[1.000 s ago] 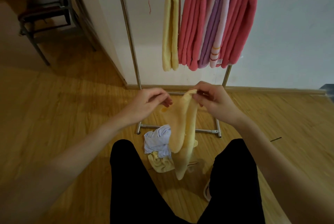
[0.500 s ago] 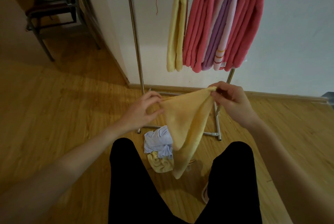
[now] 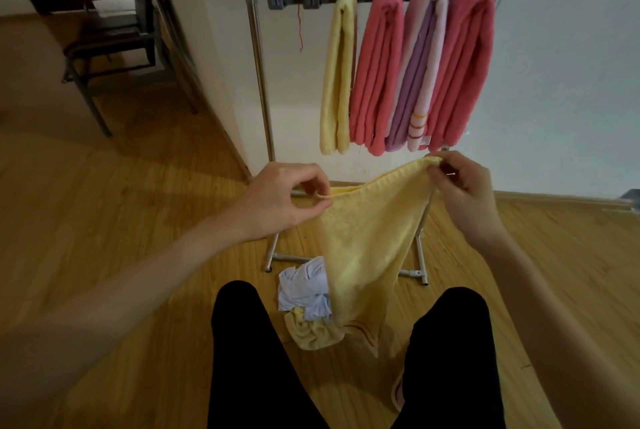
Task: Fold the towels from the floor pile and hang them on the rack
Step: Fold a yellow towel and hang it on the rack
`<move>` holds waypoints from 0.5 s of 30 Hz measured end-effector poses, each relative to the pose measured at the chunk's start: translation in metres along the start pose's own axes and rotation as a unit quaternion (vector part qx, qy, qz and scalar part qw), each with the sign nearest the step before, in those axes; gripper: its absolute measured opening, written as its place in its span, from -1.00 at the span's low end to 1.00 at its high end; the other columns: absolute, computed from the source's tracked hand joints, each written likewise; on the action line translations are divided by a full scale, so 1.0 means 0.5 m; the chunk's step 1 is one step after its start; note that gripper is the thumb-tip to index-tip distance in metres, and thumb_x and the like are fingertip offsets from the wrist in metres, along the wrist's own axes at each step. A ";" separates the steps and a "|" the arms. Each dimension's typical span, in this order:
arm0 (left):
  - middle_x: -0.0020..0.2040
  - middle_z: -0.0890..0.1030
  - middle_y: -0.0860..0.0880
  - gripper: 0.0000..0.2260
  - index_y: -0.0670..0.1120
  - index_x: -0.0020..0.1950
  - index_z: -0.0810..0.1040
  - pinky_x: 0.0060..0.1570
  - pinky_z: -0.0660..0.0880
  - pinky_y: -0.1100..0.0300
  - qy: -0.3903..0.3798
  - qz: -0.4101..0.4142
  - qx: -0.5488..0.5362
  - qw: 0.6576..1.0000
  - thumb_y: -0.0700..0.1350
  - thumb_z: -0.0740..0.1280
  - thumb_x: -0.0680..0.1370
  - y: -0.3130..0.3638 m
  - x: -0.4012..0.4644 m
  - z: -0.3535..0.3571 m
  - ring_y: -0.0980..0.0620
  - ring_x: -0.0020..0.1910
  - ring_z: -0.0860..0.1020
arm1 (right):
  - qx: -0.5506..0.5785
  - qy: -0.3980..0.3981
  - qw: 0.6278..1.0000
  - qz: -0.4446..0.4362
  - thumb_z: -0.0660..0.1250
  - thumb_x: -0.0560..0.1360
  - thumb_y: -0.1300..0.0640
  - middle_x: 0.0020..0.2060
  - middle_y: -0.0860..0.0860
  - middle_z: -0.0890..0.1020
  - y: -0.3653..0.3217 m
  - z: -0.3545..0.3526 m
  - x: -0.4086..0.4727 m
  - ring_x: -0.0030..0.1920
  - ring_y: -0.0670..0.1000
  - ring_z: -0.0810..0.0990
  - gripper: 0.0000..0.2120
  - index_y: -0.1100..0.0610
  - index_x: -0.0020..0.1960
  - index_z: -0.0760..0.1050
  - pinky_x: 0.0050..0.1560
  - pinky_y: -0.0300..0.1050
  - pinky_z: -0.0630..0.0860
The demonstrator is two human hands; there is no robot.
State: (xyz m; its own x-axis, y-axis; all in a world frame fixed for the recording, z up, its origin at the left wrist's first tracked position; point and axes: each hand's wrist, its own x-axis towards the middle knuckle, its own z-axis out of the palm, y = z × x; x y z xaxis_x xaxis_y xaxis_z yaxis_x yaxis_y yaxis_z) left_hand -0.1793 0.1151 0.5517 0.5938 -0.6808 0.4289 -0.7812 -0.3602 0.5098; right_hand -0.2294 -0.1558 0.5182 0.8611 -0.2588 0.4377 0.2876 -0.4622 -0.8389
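Both hands, left (image 3: 277, 200) and right (image 3: 464, 193), pinched the top edge of a yellow towel (image 3: 367, 248) above the wooden floor (image 3: 121, 238), before the rack (image 3: 256, 57) against a white wall (image 3: 554, 82); the pile (image 3: 308, 304) lay below.

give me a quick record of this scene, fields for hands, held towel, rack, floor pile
left hand: pinches the held towel's top edge
right hand: pinches the other top corner
held towel: yellow, spread open, hanging down
rack: four folded towels hung, one yellow, two coral pink, one pink and purple
floor pile: a pale blue piece and a yellow one
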 end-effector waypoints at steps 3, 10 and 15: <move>-0.14 0.56 0.03 -0.83 -0.09 0.04 0.51 -0.11 0.54 0.18 -0.045 -0.011 -0.026 0.999 -0.24 0.40 0.48 0.018 0.000 0.005 0.06 -0.15 0.56 | -0.004 0.007 1.000 -0.018 0.22 0.53 0.37 -0.18 0.00 0.57 -0.003 0.005 0.006 -0.14 -0.09 0.49 -0.84 0.20 -0.02 0.54 -0.10 -0.32 0.42; -0.05 0.52 0.04 -0.82 -0.04 0.09 0.59 -0.02 0.44 0.19 -0.227 0.022 0.021 0.973 -0.22 0.31 0.53 0.042 0.009 0.010 0.08 -0.06 0.49 | 0.001 0.001 1.000 0.019 0.19 0.54 0.37 -0.15 -0.04 0.58 -0.001 0.040 0.021 -0.08 -0.02 0.54 -0.79 0.17 0.01 0.55 -0.02 -0.01 0.52; 0.05 0.55 -0.06 -0.65 -0.14 0.27 0.52 0.03 0.49 0.12 -0.300 0.139 0.155 0.931 -0.30 0.34 0.49 0.039 -0.003 0.023 0.02 0.05 0.50 | -0.008 -0.045 0.999 0.004 0.17 0.51 0.41 -0.12 -0.05 0.60 0.008 0.050 0.020 -0.06 -0.07 0.53 -0.75 0.17 0.01 0.56 -0.02 -0.13 0.48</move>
State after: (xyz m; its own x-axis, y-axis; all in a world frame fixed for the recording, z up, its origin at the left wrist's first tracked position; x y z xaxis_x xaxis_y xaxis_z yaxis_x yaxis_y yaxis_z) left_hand -0.1978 0.1020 0.5524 0.2196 -0.9752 -0.0286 -0.9617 -0.2213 0.1617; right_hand -0.2093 -0.1392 0.5109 0.8973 -0.1860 0.4004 0.2752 -0.4735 -0.8367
